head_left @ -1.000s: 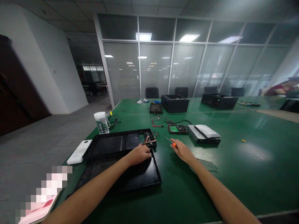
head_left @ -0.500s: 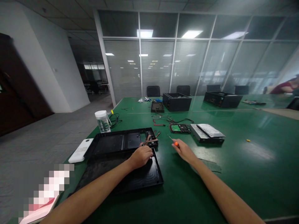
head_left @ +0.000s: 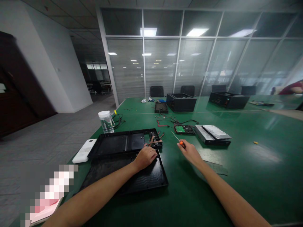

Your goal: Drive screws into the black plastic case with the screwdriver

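Screwdriver (head_left: 181, 143) remains gripped in the right hand (head_left: 191, 153), apart from the black tray (head_left: 151, 177), apparently idle. Left hand (head_left: 145, 158) stays curled over it, any grip hidden.

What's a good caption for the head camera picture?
Right hand grips a slim orange-handled screwdriver while the left hand is over a shallow black rectangular casing.

Green bench (head_left: 272, 176). Left hand (head_left: 146, 156) curled over right part of near black casing half (head_left: 144, 179); fingertips hard to make out. Right hand (head_left: 191, 152) grips orange-handled screwdriver (head_left: 181, 143), shaft angled forward-left, near hard drive (head_left: 180, 129) with green circuit board.
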`<state>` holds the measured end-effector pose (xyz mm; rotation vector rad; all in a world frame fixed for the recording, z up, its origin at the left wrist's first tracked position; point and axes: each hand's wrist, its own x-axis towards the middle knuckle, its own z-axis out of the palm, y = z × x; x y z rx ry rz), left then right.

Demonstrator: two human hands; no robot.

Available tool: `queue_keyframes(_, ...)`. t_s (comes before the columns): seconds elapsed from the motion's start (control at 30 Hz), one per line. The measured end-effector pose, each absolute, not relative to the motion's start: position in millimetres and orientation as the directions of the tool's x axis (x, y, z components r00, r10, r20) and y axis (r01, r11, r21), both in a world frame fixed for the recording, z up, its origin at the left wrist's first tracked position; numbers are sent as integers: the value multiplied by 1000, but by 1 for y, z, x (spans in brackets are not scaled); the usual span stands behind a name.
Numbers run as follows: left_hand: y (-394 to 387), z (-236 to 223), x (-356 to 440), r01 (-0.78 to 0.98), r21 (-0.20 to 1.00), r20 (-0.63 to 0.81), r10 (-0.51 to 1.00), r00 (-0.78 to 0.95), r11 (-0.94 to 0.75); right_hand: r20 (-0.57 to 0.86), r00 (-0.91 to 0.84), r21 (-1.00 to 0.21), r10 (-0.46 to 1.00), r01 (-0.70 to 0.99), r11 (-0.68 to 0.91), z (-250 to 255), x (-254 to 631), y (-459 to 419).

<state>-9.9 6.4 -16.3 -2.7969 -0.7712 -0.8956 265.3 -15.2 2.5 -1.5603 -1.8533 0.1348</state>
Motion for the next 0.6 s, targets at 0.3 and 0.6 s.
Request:
queue_keyframes(0.3, 5, -14, -10, 444, 20, 531, 386, 754, -896, 415, 17, -524, 910, 822, 223, 1, 264, -16)
queue_keyframes(0.6, -21, -12, -13, 336, 130, 507, 353, 786, -933, 536, 45, -606, 843, 716, 346, 13, 278, -13)
